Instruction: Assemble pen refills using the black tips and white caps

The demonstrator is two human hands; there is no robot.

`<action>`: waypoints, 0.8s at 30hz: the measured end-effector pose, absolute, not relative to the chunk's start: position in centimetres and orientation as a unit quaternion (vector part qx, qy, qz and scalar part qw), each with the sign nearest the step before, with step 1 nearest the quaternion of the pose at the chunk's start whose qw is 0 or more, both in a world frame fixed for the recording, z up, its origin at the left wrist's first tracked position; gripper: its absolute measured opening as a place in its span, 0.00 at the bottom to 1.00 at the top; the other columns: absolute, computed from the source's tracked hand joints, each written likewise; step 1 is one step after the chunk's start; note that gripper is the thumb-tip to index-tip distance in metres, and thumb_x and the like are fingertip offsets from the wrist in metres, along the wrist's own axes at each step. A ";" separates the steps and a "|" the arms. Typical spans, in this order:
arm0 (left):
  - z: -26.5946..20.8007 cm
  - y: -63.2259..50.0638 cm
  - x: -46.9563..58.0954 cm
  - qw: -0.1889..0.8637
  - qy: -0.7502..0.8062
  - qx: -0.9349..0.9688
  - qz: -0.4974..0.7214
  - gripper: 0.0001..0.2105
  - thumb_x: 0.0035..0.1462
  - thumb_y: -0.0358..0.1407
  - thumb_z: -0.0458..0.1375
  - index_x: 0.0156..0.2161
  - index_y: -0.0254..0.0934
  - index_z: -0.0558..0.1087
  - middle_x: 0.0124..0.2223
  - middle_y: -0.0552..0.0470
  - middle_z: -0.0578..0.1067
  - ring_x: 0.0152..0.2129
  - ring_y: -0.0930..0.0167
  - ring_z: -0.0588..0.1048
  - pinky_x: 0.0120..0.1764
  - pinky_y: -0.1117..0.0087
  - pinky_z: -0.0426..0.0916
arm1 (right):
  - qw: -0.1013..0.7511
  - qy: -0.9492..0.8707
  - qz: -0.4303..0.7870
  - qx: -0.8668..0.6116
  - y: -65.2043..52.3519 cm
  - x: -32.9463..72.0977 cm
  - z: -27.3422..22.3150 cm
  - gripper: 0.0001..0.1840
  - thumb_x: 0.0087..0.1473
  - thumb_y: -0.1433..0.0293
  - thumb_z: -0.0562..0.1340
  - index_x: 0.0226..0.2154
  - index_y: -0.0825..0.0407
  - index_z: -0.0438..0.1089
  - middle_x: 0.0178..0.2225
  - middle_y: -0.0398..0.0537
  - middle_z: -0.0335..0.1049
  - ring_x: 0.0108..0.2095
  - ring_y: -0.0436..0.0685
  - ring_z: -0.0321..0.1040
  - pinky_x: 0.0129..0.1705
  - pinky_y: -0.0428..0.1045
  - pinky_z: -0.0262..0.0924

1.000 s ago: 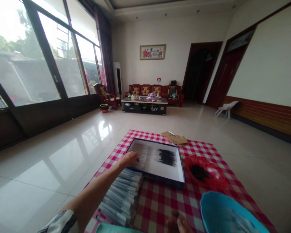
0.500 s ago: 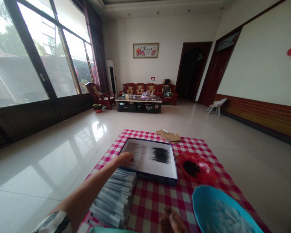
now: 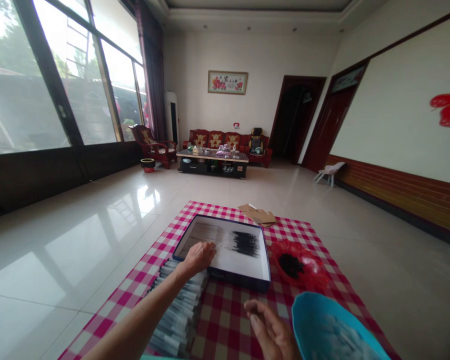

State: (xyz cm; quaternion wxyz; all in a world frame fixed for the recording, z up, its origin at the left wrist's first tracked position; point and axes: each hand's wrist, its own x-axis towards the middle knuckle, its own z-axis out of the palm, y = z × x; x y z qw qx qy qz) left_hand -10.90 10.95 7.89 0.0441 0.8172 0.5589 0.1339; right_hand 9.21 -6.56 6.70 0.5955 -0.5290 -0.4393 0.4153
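Note:
My left hand [image 3: 200, 256] is closed in a pinch over the near left edge of a shallow dark-blue box [image 3: 240, 276] with a white inside. A thin clear tube seems to poke out from its fingertips, faint and blurred. Rows of thin clear tubes [image 3: 206, 232] lie in the box's left half; black-filled pen refills [image 3: 246, 243] lie in its right half. Under my left forearm is a pile of clear pens [image 3: 182, 310], partly hidden. My right hand [image 3: 272, 327] hovers over the checked cloth near the bottom, fingers half curled and apart from the thumb, with nothing visible in it.
A red translucent bowl [image 3: 315, 270] with small black pieces [image 3: 290, 265] stands right of the box. Nearer is a blue basin [image 3: 303, 312] of whitish clear pieces. Brown cardboard [image 3: 260, 215] lies at the far edge of the checked tablecloth [image 3: 221, 320].
My left hand has moved right and nearer from the clear tubes in the box. My right hand has risen farther into view, its fingers loosening. The camera view has shifted slightly.

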 end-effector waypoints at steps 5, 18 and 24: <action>7.1 10.2 -11.0 0.039 0.568 0.813 0.122 0.11 0.63 0.37 0.47 0.36 0.38 0.71 0.33 0.48 0.76 0.34 0.66 0.76 0.36 0.68 0.67 | 0.344 -0.725 0.181 -0.569 3.1 11.2 10.4 0.17 0.55 0.71 0.52 0.42 0.48 0.74 0.43 0.48 0.75 0.44 0.57 0.70 0.47 0.49 0.63; 6.3 10.8 -11.4 0.048 0.548 0.826 0.123 0.14 0.63 0.38 0.45 0.34 0.38 0.72 0.29 0.47 0.76 0.30 0.65 0.77 0.34 0.68 0.67 | 0.087 -0.766 0.095 -0.630 12.9 11.1 5.4 0.17 0.49 0.81 0.56 0.42 0.55 0.73 0.41 0.56 0.71 0.43 0.57 0.69 0.45 0.47 0.57; 6.2 11.0 -11.5 0.047 0.541 0.830 0.131 0.14 0.63 0.39 0.46 0.33 0.38 0.72 0.29 0.47 0.76 0.30 0.65 0.77 0.34 0.68 0.67 | 0.034 -0.767 0.078 -0.635 13.8 10.8 5.1 0.10 0.58 0.68 0.60 0.42 0.53 0.70 0.44 0.49 0.70 0.44 0.56 0.68 0.47 0.55 0.62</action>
